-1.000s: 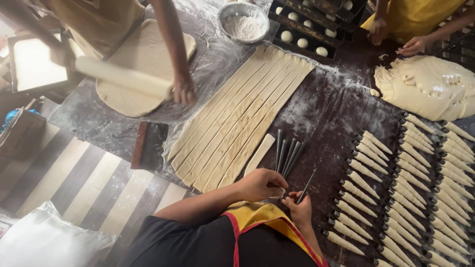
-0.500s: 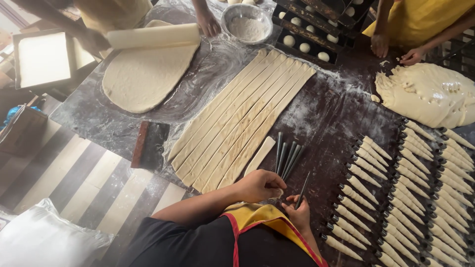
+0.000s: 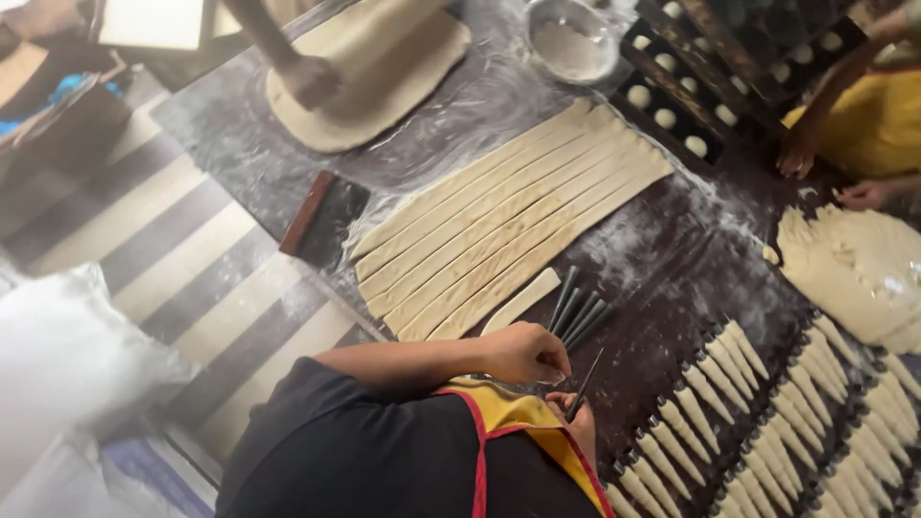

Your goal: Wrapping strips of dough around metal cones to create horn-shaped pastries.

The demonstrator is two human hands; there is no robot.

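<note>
Left hand (image 3: pixel 526 353) now clenched over a short dough strip (image 3: pixel 520 302) at the worktop's near edge; right hand (image 3: pixel 573 417) grips a metal cone mould (image 3: pixel 583 384) (wrapping apparently begun; hands barely moved).

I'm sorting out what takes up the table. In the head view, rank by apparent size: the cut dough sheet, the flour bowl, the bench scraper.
1. Cut dough sheet, clearly largest.
2. Flour bowl and bench scraper look alike; unranked.

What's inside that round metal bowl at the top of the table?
The bowl holds white powder, probably flour, spread across its bottom. Nothing else shows in it; whether anything lies under the powder cannot be seen. It stands on the floured table, beyond the dough strips.
</note>
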